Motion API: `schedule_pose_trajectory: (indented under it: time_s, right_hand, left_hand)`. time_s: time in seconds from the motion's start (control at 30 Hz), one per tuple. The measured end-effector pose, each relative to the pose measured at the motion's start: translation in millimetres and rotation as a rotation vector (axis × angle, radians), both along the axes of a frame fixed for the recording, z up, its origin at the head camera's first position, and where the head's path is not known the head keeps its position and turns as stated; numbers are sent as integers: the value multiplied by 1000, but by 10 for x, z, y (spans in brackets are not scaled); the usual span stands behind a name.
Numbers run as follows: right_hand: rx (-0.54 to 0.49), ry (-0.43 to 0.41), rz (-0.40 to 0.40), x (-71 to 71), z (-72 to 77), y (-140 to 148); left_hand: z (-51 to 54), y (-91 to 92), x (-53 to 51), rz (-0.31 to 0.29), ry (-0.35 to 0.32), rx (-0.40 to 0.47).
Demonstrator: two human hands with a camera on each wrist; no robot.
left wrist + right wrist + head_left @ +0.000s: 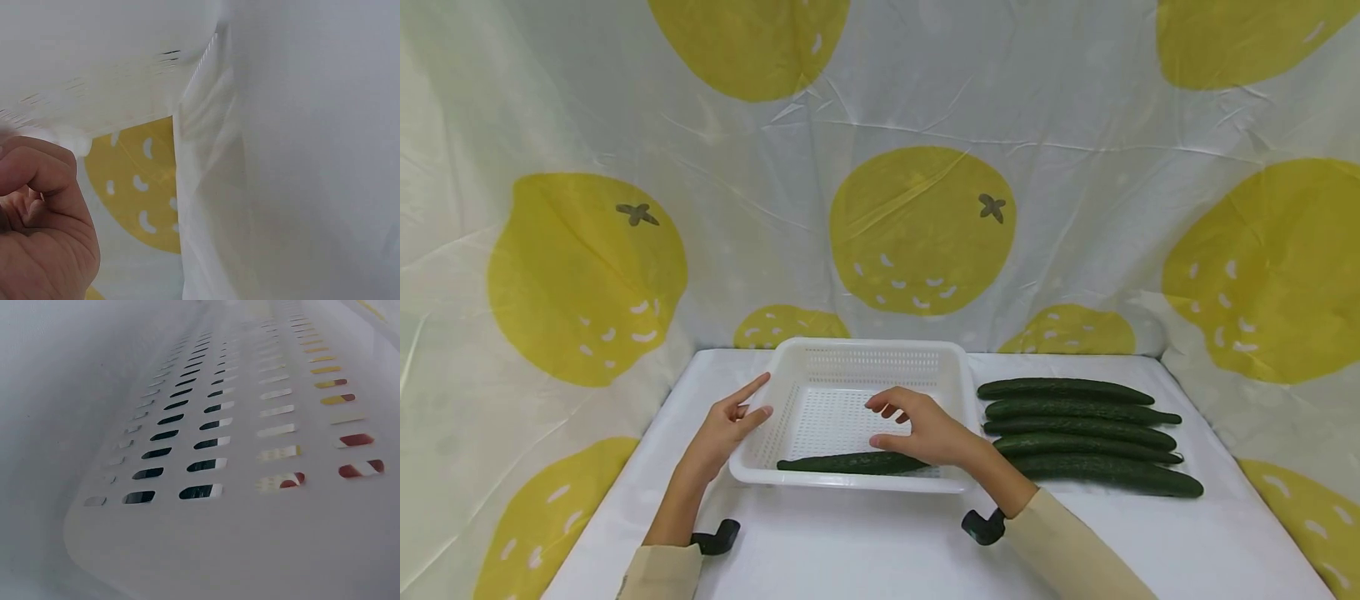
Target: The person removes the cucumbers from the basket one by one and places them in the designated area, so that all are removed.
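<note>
A white perforated plastic basket (pixel 850 477) stands on the table. One dark green cucumber (pixel 842 463) lies inside along its near wall, its right end hidden behind the right hand. My right hand (pixel 928 429) hovers over the basket, fingers loosely bent, thumb apart from them and nothing between. At the basket's left side, my left hand (pixel 722 433) holds the rim, thumb over the edge and index finger stretched along it. In the left wrist view, the left hand's (pixel 47 219) other fingers look curled by the basket's edge. The right wrist view shows mostly basket wall (pixel 219 550), dark green showing through its slots.
Several cucumbers (pixel 1082 429) lie side by side on the white tablecloth (pixel 850 550), right of the basket. A white curtain (pixel 1067 208) printed with yellow lemons surrounds the table at the back and sides.
</note>
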State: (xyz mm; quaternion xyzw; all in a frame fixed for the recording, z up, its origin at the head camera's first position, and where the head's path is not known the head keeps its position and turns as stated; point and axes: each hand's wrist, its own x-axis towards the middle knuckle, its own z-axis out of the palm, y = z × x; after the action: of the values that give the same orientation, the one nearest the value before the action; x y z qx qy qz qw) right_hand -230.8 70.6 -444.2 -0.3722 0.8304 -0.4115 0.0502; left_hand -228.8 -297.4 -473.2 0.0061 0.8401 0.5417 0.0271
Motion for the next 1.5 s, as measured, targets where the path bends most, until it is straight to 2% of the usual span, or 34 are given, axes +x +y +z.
schedule_pose_trajectory:
  time_s: [0.37, 0.53, 0.8, 1.03, 1.3, 1.5]
  right_hand:
    - [123, -35, 61, -62, 7, -161]
    - [243, -46, 108, -105, -53, -267]
    - [382, -81, 116, -88, -118, -336]
    - [506, -45, 160, -98, -199, -363]
    - [528, -49, 167, -99, -219, -380]
    - [518, -57, 134, -73, -189, -355]
  left_hand:
    - [-1, 9, 12, 6, -2, 1]
    - [4, -2, 11, 14, 2, 0]
    - [-30, -19, -6, 4, 0, 19]
    - [-10, -5, 10, 8, 10, 8]
    - [-3, -8, 18, 0, 4, 17]
    - [-12, 3, 25, 3, 5, 29]
